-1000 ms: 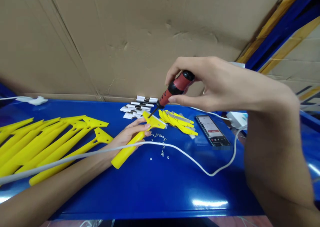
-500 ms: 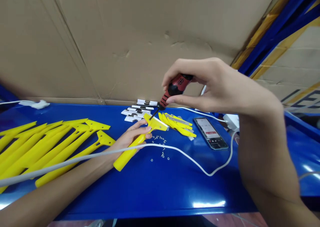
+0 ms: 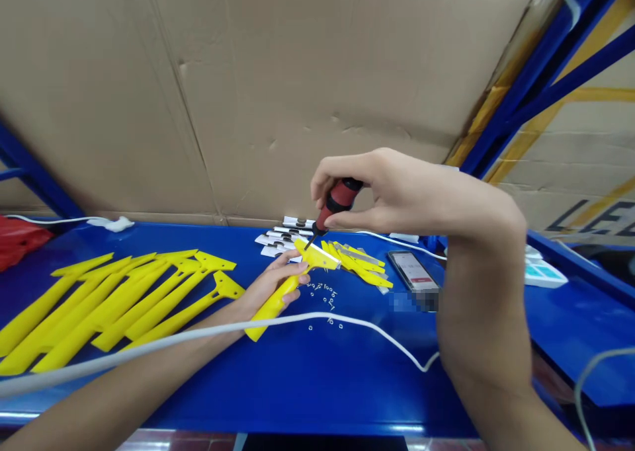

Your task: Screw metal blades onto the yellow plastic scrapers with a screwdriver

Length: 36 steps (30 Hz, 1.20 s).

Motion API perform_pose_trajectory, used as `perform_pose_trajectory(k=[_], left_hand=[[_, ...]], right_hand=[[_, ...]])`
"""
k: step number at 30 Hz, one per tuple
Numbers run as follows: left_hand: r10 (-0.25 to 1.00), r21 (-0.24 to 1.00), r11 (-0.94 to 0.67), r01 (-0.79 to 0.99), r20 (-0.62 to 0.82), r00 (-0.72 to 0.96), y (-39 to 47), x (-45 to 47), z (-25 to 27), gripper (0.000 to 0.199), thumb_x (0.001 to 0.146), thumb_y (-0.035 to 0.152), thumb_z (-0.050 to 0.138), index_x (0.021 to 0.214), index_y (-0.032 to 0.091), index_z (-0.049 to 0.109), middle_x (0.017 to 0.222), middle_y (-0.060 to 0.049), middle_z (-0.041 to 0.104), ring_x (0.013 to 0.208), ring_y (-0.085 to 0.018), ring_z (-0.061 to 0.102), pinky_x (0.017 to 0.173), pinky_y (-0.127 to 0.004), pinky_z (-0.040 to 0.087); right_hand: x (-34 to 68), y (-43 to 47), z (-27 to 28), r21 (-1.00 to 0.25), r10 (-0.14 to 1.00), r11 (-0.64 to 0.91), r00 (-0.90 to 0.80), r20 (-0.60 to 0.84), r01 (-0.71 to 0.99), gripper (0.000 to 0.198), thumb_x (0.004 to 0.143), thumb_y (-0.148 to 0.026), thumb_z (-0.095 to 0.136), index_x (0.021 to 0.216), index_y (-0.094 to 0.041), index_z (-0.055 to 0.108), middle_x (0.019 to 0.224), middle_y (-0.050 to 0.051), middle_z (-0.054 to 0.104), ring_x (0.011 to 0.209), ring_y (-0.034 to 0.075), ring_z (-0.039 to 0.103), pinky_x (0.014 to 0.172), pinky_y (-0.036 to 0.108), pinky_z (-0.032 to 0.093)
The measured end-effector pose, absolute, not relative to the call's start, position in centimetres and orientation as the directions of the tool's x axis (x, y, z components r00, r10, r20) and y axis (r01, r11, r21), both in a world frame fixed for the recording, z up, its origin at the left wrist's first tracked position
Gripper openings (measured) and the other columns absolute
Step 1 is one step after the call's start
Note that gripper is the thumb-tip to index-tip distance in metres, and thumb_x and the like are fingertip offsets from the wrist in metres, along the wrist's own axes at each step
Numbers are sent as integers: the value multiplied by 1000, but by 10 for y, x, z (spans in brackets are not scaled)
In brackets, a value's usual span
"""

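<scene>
Your left hand grips the yellow tool just below its head, which points up and away from you. Your right hand, above and to the right of it, is closed around the red-and-black screwdriver; the shaft slants down to the tool head.

Status: judging by the driver's position, fastening is under way on this one unit. A pale strip lies along the head's edge, so that part appears fitted; whether the screws are seated cannot be told. To the left of your left hand, a group of yellow handles lies on the bench with bare heads, apparently not begun. Loose screws and nuts and flat yellow pieces lie to that hand's right, seemingly unused stock.

Markings: beyond your right wrist, a cardboard box shows "LE" and a cut-off letter. Beside that wrist, the phone has a lit screen, its characters illegible. The white sleeves beyond your left hand bear dark, unreadable marks.
</scene>
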<state>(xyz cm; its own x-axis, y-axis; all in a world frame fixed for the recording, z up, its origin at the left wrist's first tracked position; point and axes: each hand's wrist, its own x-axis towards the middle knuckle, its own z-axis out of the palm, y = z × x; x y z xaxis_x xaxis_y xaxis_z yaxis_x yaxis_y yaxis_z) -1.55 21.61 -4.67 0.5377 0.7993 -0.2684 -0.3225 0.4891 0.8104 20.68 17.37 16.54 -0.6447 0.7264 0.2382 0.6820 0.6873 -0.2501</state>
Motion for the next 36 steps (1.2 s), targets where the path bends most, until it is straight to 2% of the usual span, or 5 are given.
perform_pose_trajectory(k=[5,14,21,26,36], left_hand=[[821,793,464,-395,-218,527,218,-13,-57,59,80,23,97,116,26,50,82,5,61,46,-6,52,35,-12,32],[849,767,448,-460,-204,487,223,-14,-61,55,81,16,94,116,26,52,88,3,60,57,-8,61,35,-11,30],[859,776,426,-465,-186,476,223,-14,-62,54,81,15,95,114,26,53,90,2,61,59,-8,60,35,-11,33],[868,752,424,-504,-180,463,227,-17,-64,54,82,14,95,116,25,55,103,-2,66,63,-6,63,38,-8,33],[865,747,435,-503,-192,463,218,-12,-52,41,87,7,84,117,21,59,105,-6,67,65,-8,64,37,-11,38]], right_hand=[[204,171,160,-157,784,608,-557,274,778,17,101,-41,72,104,-24,75,88,1,75,78,17,64,70,32,39],[221,166,154,-198,732,681,-645,220,705,16,92,-19,69,108,-24,70,107,4,76,87,19,65,73,33,42],[215,182,145,-170,714,680,-591,375,714,23,98,-44,74,108,-24,67,94,2,74,79,18,62,71,34,39],[213,191,141,-247,687,724,-645,334,644,28,94,-31,78,117,-24,63,105,3,76,85,18,64,71,33,42],[218,207,134,-278,725,682,-578,374,676,31,89,-38,84,111,-25,66,99,2,76,83,19,62,70,34,41]])
